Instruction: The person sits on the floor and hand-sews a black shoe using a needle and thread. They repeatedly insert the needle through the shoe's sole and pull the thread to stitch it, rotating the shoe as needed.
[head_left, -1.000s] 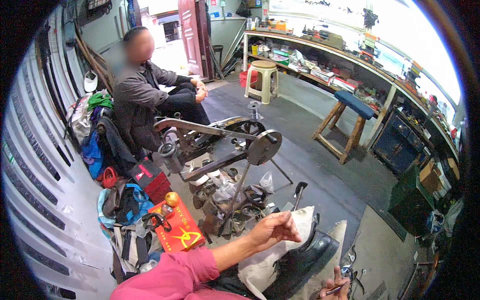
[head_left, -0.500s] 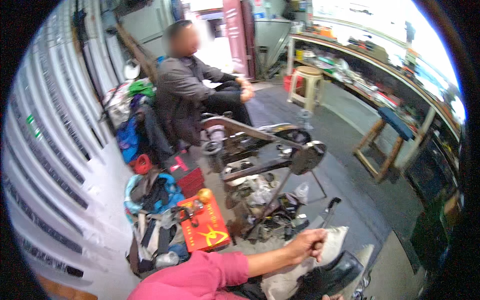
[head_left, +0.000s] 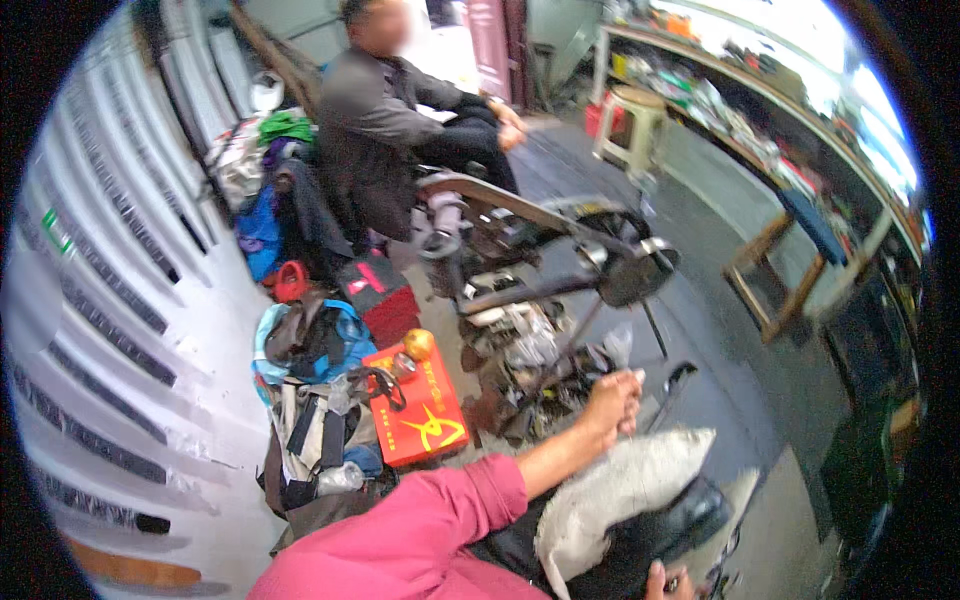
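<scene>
My left hand (head_left: 614, 404) is raised above my lap, its fingers pinched together. Whatever they hold, if anything, is too small to make out. Just below it a pale cream cloth-like piece (head_left: 625, 490) drapes over my lap. Beside that lies a black, shiny leather item, shoe-like in shape (head_left: 695, 520), partly covered by the cream piece. At the lower edge my right hand (head_left: 668, 583) shows only in part, its fingers curled around a small dark thing that I cannot identify.
Ahead stands a black cast-iron machine (head_left: 560, 250) on legs, with scraps heaped beneath. A red box (head_left: 425, 425) and piled bags (head_left: 320, 345) lie at left. A seated person (head_left: 385, 130) is beyond. A wooden stool (head_left: 785, 265) and a cluttered workbench (head_left: 760, 90) stand right.
My left hand has risen away from my lap, with the arm reaching further forward. More of the cream piece and of my right hand shows. The view has tilted downward.
</scene>
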